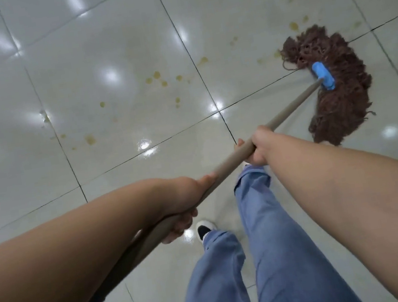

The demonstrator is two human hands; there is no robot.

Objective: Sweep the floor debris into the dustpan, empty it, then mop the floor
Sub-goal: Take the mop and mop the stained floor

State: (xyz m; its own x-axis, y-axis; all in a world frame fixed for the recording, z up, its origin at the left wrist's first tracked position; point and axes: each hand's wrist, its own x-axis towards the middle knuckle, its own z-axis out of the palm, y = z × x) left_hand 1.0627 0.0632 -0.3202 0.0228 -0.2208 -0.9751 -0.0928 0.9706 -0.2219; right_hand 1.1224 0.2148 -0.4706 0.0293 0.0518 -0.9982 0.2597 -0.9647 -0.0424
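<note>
A brown string mop head (334, 86) with a blue clamp (323, 76) lies spread on the glossy tiled floor (86, 51) at the right. Its tan handle (288, 110) runs down and left toward me. My right hand (258, 147) grips the handle about midway. My left hand (183, 203) grips it lower, closer to my body. Yellowish-brown stains (158, 78) dot the tiles left of the mop head, with more spots (293, 26) just above it.
My legs in blue trousers (263, 245) and a black-and-white shoe (204, 230) stand below the handle. Dark grout lines cross the pale tiles, and ceiling lights glare off the wet-looking surface.
</note>
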